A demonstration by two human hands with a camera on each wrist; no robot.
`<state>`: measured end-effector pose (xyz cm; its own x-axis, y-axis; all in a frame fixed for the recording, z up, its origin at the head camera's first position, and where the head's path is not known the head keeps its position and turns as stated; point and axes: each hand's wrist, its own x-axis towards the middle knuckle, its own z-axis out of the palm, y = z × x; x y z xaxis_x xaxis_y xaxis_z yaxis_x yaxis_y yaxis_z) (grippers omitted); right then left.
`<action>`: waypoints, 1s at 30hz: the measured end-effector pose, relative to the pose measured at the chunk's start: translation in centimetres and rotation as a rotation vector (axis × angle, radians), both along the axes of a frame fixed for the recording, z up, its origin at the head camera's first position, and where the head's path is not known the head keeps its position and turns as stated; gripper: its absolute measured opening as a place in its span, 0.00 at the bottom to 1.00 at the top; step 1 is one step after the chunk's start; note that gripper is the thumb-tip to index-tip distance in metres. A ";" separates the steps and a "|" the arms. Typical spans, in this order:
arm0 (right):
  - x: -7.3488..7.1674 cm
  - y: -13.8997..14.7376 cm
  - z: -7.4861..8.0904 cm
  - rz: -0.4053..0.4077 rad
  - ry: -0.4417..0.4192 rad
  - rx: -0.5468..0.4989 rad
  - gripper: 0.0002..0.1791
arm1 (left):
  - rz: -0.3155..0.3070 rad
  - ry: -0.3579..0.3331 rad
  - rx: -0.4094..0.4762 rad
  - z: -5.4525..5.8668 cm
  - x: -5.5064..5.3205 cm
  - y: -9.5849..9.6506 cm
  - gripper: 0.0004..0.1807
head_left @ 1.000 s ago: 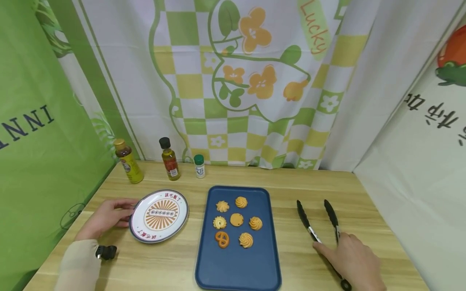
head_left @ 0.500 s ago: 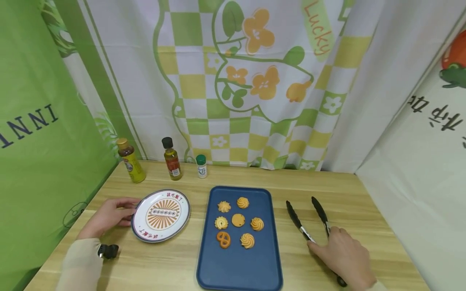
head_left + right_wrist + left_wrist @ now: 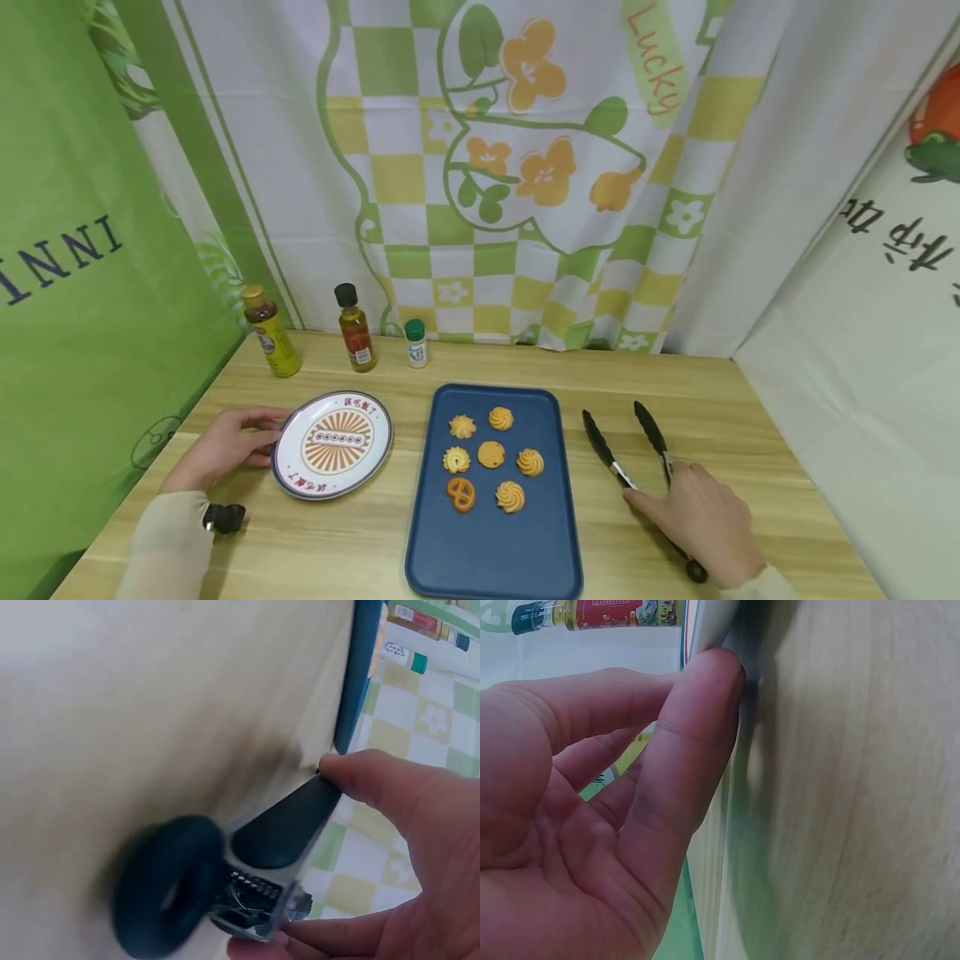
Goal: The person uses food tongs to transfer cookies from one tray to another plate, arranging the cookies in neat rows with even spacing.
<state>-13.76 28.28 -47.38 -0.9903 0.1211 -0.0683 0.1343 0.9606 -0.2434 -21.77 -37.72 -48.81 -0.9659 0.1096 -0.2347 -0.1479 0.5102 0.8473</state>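
My left hand (image 3: 231, 448) is at the left edge of a round white plate (image 3: 332, 446) with a red-orange sunburst print, pinching its rim. In the left wrist view, the plate's edge (image 3: 709, 626) lies at the fingertips. My right hand (image 3: 699, 518) holds black-and-silver kitchen tongs (image 3: 606, 446), their two arms spread apart and pointing away from me. In the right wrist view, thumb and fingers hold the tongs near a black ring (image 3: 169, 889). Between the hands lies a blue tray (image 3: 491, 554) bearing several cookies (image 3: 491, 454) and a pretzel (image 3: 461, 494).
Along the back left of the wooden table (image 3: 637, 379) stand a yellow-labelled bottle (image 3: 273, 342), a black-capped oil bottle (image 3: 356, 333) and a small green-capped shaker (image 3: 416, 346). A patterned curtain (image 3: 517, 258) hangs behind, and fabric walls flank both sides.
My right hand has moved left with the tongs, bringing them nearer the tray; their arms remain spread. My left hand stays at the plate. The head view has shifted slightly.
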 end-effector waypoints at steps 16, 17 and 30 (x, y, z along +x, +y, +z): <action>-2.4 -6.7 2.7 0.282 0.143 0.056 0.36 | -0.010 0.007 -0.015 -0.2 -0.2 -0.1 0.25; -2.6 -7.1 2.8 0.291 0.139 0.063 0.38 | -0.011 0.005 -0.015 -0.2 -0.2 -0.1 0.25; -4.1 -11.2 3.9 0.406 0.084 0.044 0.38 | 0.022 -0.033 -0.014 0.0 -0.3 0.0 0.25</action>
<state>-17.83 17.05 -43.45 -0.9601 -0.2795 0.0114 -0.2763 0.9411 -0.1949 -22.03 -37.77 -48.86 -0.9597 0.0846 -0.2680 -0.1873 0.5184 0.8344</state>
